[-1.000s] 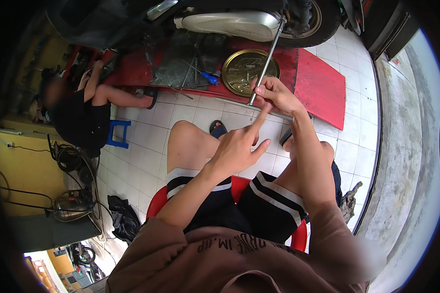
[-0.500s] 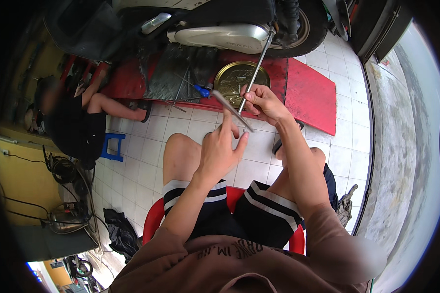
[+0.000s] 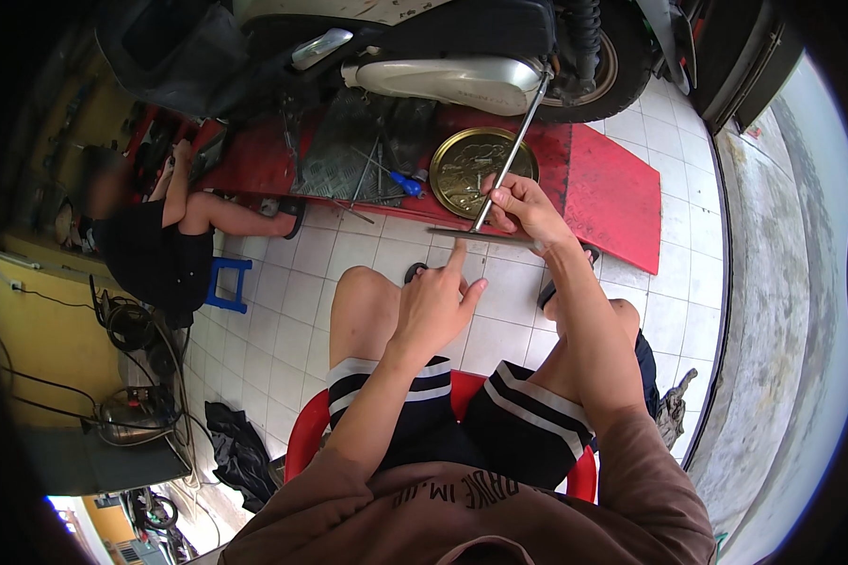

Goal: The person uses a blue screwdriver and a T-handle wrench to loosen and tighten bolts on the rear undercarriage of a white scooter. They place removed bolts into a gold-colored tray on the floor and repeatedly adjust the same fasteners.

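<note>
- Here's the wrench (image 3: 516,141), a T-shape between person and motorbike (image 3: 499,40); its long shaft slants away and to the right, far end up against the bike beside the wheel (image 3: 628,80); how it seats there is too small to tell.
- The crossbar (image 3: 450,232) caps the near end; it lies nearly left to right, dipping slightly on the right, above the floor tiles (image 3: 509,282).
- Lettering now: dark print runs upside down across the brown shirt (image 3: 537,513); faint marks on the bike's silver cover (image 3: 448,80) are too blurred to make out.
- The right hand (image 3: 530,209) is curled, thumb and fingers around the shaft just above the crossbar.
- The left hand (image 3: 432,309) is loosely open and grips nothing; index finger up at the crossbar, thumb spread; whether the fingertip touches, I cannot tell.
- Behind the shaft, a gold tray (image 3: 450,184) sits on the red platform (image 3: 617,198); a blue-handled screwdriver (image 3: 407,184) lies to its left.
</note>
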A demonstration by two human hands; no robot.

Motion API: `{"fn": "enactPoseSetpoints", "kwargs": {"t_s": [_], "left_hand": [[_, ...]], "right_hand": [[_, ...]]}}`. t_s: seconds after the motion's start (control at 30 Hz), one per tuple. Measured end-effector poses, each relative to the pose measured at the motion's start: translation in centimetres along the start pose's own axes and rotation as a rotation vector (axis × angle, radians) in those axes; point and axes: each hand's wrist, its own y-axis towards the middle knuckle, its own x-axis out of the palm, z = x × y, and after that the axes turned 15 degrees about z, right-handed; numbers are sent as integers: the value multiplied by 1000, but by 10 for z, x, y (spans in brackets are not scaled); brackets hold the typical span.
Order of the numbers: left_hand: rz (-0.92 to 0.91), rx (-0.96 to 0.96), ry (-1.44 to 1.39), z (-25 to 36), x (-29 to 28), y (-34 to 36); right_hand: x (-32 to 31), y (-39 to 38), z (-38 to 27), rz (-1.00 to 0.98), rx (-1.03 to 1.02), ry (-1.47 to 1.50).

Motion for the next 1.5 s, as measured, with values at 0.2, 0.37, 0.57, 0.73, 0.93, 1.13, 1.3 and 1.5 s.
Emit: {"fn": "enactPoseSetpoints", "kwargs": {"t_s": [0.2, 0.37, 0.57, 0.73, 0.93, 1.13, 1.3, 1.5], "left_hand": [[-55, 93, -128, 20, -6, 0], [271, -151, -426, 17, -5, 8], [-31, 26, -76, -2, 8, 0], [80, -46, -488, 18, -4, 2], [65, 44, -142, 8, 0, 11], [-59, 8, -136, 12, 13, -6], [154, 110, -372, 23, -6, 7], [-134, -22, -156, 3, -3, 13]], "right_hand": [[-6, 7, 5, -27, -4, 74], [0, 10, 6, -9, -4, 87], [-4, 8, 0, -29, -32, 148], [-13, 7, 0, -22, -58, 132], [-12, 6, -4, 47, -11, 87], [-18, 9, -5, -13, -71, 177], [-22, 8, -9, 26, -77, 153], [-19, 9, -1, 57, -76, 121]]}}
